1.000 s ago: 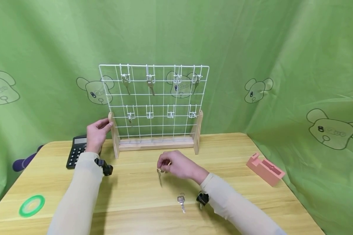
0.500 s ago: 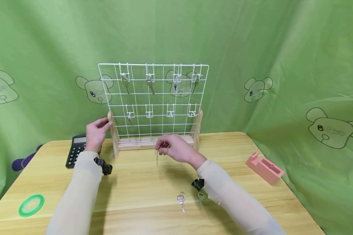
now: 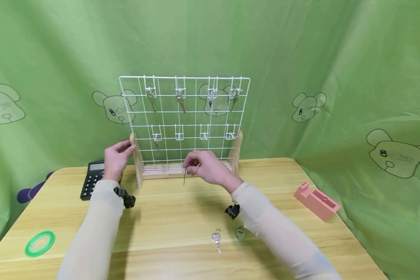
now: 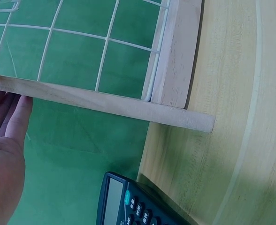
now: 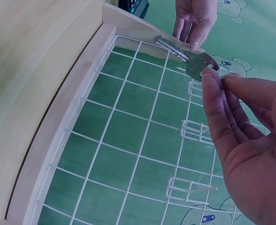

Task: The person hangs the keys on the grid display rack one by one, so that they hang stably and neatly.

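A white wire grid rack with wooden side posts stands at the back of the table, hung with hooks in two rows. Keys hang on several hooks, among them one key in the upper row and another key at lower left. My left hand pinches the top of the left wooden post between thumb and fingers. With thumb and fingertips, my right hand holds a key by its ring, in front of the rack's lower part. Its blade points down in the head view.
Two keys lie on the table, a silver key and a greenish key. A black calculator is left of the rack. A pink tape dispenser sits at right, a green tape roll at front left. Green curtain surrounds the table.
My right hand has lifted the key up and toward the rack, slightly left. The greenish key on the table is now uncovered. My left hand has stayed on the post.
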The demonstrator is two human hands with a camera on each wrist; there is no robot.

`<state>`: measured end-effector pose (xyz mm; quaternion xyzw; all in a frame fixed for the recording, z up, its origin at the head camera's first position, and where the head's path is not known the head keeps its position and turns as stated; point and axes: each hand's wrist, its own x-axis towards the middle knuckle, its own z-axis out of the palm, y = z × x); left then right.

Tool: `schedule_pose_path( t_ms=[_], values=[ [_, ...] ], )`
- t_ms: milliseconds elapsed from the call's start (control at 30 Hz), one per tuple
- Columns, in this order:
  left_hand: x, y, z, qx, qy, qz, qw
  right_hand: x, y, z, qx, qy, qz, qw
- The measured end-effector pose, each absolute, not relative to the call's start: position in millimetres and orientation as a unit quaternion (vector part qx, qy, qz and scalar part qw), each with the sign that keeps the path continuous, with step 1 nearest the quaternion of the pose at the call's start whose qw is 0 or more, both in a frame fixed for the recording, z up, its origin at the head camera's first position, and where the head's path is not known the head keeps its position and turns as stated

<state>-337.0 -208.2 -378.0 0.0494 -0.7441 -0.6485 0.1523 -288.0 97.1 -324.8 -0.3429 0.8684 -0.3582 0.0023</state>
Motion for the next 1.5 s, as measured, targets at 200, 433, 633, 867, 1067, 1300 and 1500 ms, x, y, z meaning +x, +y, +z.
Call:
schedule_pose_path(
  t_ms=[200, 433, 633, 867, 1067, 1300, 1500],
  values=[
    [-337.3, -207.2, -377.1, 0.044, -0.739, -0.652, 0.164, -294.1, 94.4, -318.6, -0.333, 0.869, -0.367, 0.004],
    [-337.0, -207.2, -377.2, 0.037, -0.734, -0.658, 0.166, -298.7, 91.2, -316.5, -0.330, 0.863, -0.382, 0.001],
    [-336.2, -207.4, -377.4, 0.036, -0.732, -0.660, 0.162, -302.8, 88.0, -314.7, -0.319, 0.861, -0.395, -0.002],
    [-338.0, -207.4, -378.1, 0.037, -0.734, -0.658, 0.165, -310.9, 83.8, -308.6, -0.312, 0.862, -0.396, -0.044],
    [-339.6, -208.3, -379.5, 0.037, -0.734, -0.658, 0.164, -316.9, 78.7, -302.7, -0.297, 0.856, -0.418, -0.064],
    [-340.0, -208.5, -379.9, 0.039, -0.732, -0.660, 0.162, -323.9, 74.8, -302.2, -0.276, 0.850, -0.442, -0.078],
    [-339.1, -208.3, -378.7, 0.043, -0.734, -0.659, 0.159, -330.5, 70.7, -304.7, -0.256, 0.846, -0.458, -0.091]
  ],
)
